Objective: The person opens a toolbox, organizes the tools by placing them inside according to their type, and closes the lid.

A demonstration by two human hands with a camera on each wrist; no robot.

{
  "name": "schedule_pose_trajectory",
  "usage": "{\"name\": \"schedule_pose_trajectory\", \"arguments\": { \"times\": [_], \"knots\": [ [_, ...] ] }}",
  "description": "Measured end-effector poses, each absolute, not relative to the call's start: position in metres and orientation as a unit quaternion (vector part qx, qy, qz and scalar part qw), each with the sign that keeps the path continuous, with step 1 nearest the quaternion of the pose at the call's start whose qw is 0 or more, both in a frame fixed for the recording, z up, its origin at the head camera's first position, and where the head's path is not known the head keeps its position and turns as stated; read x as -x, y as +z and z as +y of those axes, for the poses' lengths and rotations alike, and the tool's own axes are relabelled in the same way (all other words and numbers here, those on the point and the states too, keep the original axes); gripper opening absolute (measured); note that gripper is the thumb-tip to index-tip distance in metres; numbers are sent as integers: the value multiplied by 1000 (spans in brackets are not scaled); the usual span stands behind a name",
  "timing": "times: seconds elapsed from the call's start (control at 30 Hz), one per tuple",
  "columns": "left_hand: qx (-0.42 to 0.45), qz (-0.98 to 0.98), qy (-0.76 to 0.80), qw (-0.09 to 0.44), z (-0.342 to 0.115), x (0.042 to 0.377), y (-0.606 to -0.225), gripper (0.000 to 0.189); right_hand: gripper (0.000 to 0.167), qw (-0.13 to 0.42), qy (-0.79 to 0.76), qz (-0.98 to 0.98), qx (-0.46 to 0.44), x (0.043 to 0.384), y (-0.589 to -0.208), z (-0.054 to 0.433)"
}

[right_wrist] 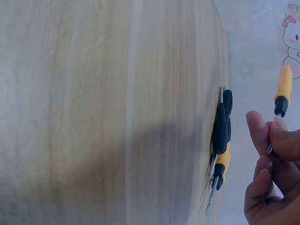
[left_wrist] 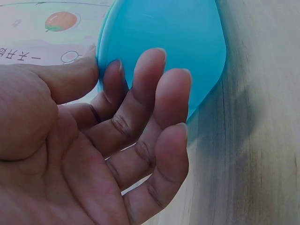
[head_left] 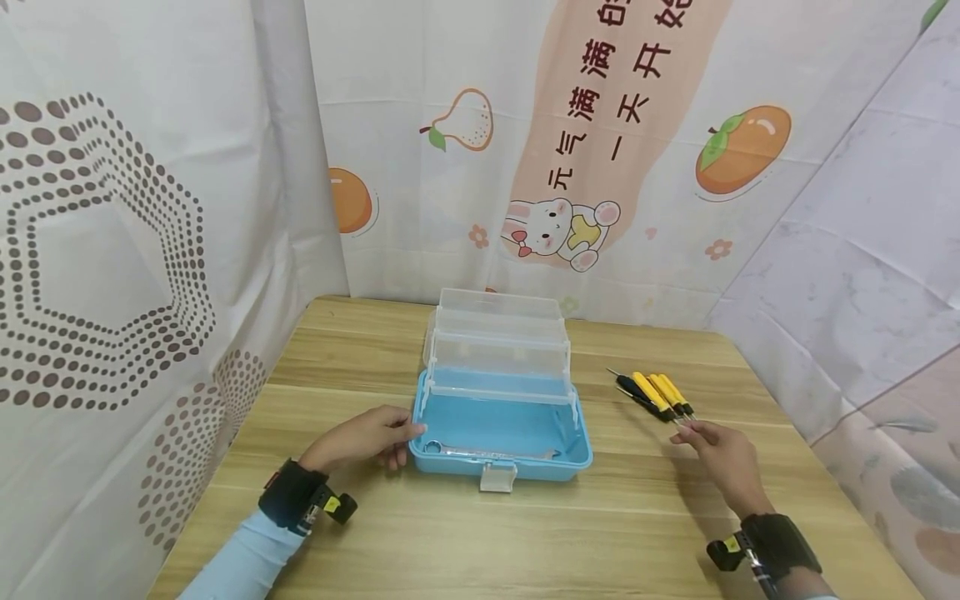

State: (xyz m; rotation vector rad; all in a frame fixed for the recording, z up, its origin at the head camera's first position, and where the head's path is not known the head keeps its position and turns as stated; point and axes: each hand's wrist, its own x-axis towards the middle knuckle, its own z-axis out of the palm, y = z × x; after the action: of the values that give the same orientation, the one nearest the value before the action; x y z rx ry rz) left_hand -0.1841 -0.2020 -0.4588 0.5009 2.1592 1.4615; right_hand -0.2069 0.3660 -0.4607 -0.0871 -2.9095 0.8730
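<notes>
Firstly, behind the blue toolbox [head_left: 551,472]: one printed curtain [head_left: 465,50], with fruit, flowers and a rabbit; red-brown characters read 元气满满的 and 一天开始, partly cut off above. Beneath the toolbox: one wood-grain table [head_left: 480,542].

The toolbox itself: stands open, with clear panels [head_left: 502,321] raised over its rear part and a pale latch [head_left: 498,477] hanging at its front.

Left of the toolbox: your left hand [head_left: 367,437], grasping the side wall, thumb over the rim, other fingers bent outside it. Right of the toolbox: your right hand [head_left: 723,462], thumb and fingertips pinching the metal shaft of a yellow-and-black screwdriver [right_wrist: 283,86], handle pointing away from your fingers. Each wrist wears a black strap [head_left: 294,497].

Also right of the toolbox, near your right hand: black-handled tools [right_wrist: 220,129] and further yellow-handled ones, bunched together.

Inside the toolbox, along the front wall: one metal wrench [head_left: 491,453], ring end leftward; any markings too small to read.
</notes>
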Motion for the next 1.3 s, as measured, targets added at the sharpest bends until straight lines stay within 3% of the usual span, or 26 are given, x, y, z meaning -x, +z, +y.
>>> {"name": "schedule_pose_trajectory", "arguments": {
  "times": [0.63,1.3],
  "knots": [
    [-179,781,544,248,-202,185,-461,37,34,68,279,-958,7,208,-456,356],
    [-175,784,542,248,-201,184,-460,39,38,54,302,-952,10,207,-452,344]
  ]
}}
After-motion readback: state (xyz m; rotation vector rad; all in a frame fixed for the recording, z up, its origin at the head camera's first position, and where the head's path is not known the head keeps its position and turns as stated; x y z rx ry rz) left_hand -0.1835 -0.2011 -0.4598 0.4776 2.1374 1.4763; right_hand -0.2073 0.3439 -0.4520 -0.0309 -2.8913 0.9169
